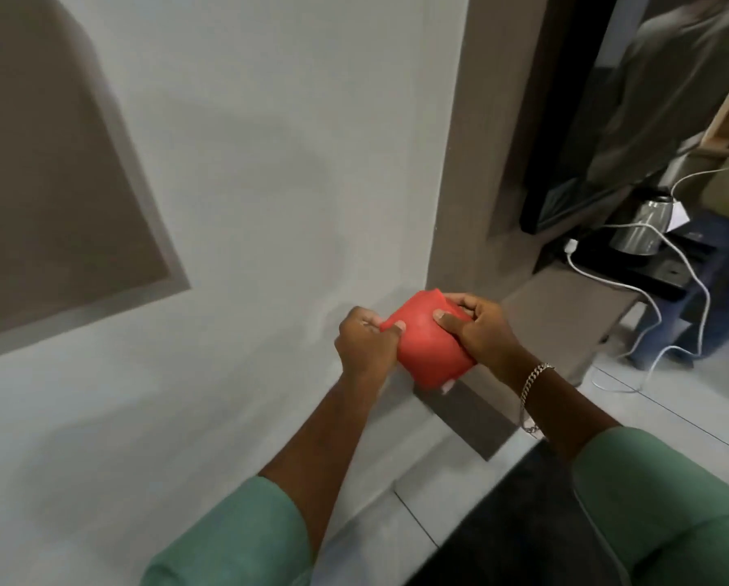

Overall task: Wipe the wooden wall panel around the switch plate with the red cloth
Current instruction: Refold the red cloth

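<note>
The red cloth (428, 344) is bunched between both hands, held in front of a white wall. My left hand (364, 342) pinches its left edge with thumb and fingers. My right hand (479, 327) grips its right side, thumb on top; a chain bracelet hangs on that wrist. A brown wall panel (468, 162) rises just behind the cloth to the right. No switch plate shows in this view.
A recessed brown panel (58, 184) sits in the white wall at left. At right a metal kettle (644, 224) stands on a dark shelf with white cables (654, 306) trailing to the tiled floor. A brown low block (472, 416) stands below the hands. Another person stands at far right.
</note>
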Motion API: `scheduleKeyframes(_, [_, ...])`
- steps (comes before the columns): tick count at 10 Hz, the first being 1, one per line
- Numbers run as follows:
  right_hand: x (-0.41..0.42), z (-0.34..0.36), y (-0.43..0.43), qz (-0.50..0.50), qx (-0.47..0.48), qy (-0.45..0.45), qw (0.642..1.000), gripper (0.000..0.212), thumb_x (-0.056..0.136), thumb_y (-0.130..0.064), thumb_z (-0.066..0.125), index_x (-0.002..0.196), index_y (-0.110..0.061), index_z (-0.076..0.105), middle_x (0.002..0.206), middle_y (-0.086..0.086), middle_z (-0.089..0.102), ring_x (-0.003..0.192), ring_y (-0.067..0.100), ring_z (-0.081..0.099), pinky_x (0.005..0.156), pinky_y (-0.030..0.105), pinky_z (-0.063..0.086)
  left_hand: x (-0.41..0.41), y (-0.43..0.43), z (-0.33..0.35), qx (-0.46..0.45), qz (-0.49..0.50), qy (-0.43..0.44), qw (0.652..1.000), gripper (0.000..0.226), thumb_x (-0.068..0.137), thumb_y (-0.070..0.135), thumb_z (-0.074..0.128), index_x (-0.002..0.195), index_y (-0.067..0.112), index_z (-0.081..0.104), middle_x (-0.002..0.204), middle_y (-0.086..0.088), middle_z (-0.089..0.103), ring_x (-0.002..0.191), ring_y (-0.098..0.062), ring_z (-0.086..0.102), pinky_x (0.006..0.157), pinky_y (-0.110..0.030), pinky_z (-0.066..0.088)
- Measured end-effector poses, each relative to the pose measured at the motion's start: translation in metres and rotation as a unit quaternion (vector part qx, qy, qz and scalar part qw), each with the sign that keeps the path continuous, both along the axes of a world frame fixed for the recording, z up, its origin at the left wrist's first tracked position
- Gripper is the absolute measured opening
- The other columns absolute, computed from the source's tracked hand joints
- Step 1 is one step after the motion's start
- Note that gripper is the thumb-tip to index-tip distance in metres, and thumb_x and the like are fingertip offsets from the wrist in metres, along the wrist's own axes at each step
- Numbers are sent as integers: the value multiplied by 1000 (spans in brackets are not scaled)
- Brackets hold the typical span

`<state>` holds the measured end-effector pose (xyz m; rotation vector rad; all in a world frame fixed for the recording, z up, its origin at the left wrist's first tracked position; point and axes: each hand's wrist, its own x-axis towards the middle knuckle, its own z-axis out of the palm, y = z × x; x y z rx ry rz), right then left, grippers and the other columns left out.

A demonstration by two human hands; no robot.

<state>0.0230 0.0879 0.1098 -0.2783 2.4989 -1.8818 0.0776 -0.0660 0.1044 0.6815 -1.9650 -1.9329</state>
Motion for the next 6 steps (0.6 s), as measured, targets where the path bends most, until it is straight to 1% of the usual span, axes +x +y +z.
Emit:
scheduleKeyframes(1, [-51,-50,47,-21,140,-2,990,23,88,-11,71,111,-10,72,104,10,74,88,15,65,84,31,51,-46,46,-61,57,-5,-83,995,22,67,16,79,65,18,58,82,-13,72,80,-33,72,71,-51,63])
scheduleKeyframes(2, [-82,-87,67,-29,195,-11,980,22,88,-12,70,110,-10,73,104,10,75,92,19,66,87,35,52,-73,70,-99,71,-27,-115,990,12,72,13,76,70,19,65,82,-9,73,84,-31,72,78,-50,63])
scheduleKeyframes(3, [-113,-135,84,-68,234,-34,969,24,91,-13,65,114,-9,72,111,15,74,104,32,66,90,33,47,-88,86,-139,98,-99,-116,983,37,83,2,62,119,10,66,118,-13,70,108,-29,67,98,-44,56])
scheduleKeyframes(4, [-124,-159,89,-89,250,-48,963,28,92,-11,62,119,-9,69,117,18,72,110,35,64,90,30,43,-87,79,-148,120,-132,-102,979,48,88,0,59,135,6,54,133,-12,63,117,-25,63,103,-38,52])
scheduleKeyframes(5, [-125,-165,84,-139,238,-54,960,36,90,-4,57,126,-9,64,123,20,68,117,38,60,102,38,44,-82,47,-132,-41,-126,-65,989,46,90,1,58,136,5,54,137,-13,61,122,-23,60,103,-27,46])
scheduleKeyframes(6, [-112,-160,72,-199,255,3,946,36,92,-10,57,127,-12,61,127,18,65,122,38,54,107,47,40,-75,23,-112,-181,-96,-41,978,45,91,4,56,136,5,54,140,-11,59,128,-22,56,107,-25,40])
